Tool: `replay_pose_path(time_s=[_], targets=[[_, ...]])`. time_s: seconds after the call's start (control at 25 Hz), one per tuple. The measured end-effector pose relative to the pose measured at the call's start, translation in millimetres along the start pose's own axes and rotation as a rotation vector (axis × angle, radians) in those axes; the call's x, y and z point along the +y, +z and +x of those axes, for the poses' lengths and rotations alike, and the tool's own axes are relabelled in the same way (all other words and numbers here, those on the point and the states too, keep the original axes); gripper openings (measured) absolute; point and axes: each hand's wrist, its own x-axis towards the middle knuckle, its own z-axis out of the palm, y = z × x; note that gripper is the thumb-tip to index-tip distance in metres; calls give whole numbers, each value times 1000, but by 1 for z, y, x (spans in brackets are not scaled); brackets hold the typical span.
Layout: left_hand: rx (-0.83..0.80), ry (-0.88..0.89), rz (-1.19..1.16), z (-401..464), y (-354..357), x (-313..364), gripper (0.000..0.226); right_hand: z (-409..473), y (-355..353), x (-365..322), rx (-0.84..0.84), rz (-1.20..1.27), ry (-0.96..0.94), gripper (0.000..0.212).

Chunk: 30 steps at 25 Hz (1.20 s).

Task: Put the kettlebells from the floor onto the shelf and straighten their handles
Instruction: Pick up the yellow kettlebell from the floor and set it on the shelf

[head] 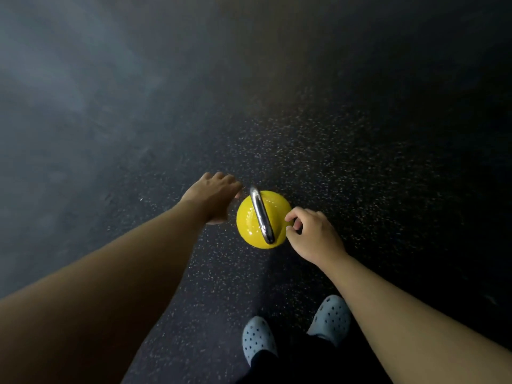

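Note:
A yellow kettlebell point(249, 223) with a shiny steel handle point(261, 216) stands upright on the dark speckled floor, just ahead of my feet. My left hand point(213, 198) hovers at its left side with fingers spread, close to the top of the handle and holding nothing. On the bell's right side my right hand point(313, 234) has its fingers loosely curled, fingertips at the yellow edge, nothing held. No shelf is in view.
Black rubber floor point(360, 162) with pale flecks stretches all around. My two feet in light blue perforated clogs point(293, 331) stand just behind the kettlebell. The far left of the floor looks grey and blurred.

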Motion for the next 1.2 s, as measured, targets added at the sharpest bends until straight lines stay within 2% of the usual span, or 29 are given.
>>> replay_pose_path(time_s=[0.12, 0.28, 0.36, 0.44, 0.52, 0.6, 0.68, 0.76, 0.96, 1.2], targets=[[31, 13, 72, 44, 17, -13, 70, 29, 35, 4, -80, 56, 164, 27], [-52, 125, 160, 110, 67, -16, 84, 67, 95, 19, -225, 45, 329, 56], [-87, 206, 176, 137, 89, -18, 82, 83, 119, 24, -248, 51, 354, 45], [-97, 290, 96, 155, 99, -19, 63, 89, 136, 24, -207, 172, 389, 29], [-82, 419, 70, 174, 102, -22, 42, 94, 141, 21, -143, 279, 439, 30], [-148, 544, 41, 188, 101, -22, 32, 100, 142, 23, -164, 351, 483, 25], [-228, 585, 29, 193, 97, -19, 27, 99, 139, 24, -175, 375, 493, 16], [-296, 566, 14, 191, 94, -10, 25, 93, 131, 27, -116, 384, 530, 10], [-344, 557, -2, 165, 54, 57, 7, 50, 85, 63, 2, 319, 529, 27], [-318, 695, 87, 132, -14, 208, 21, -71, 12, 125, 198, 358, 638, 34]])
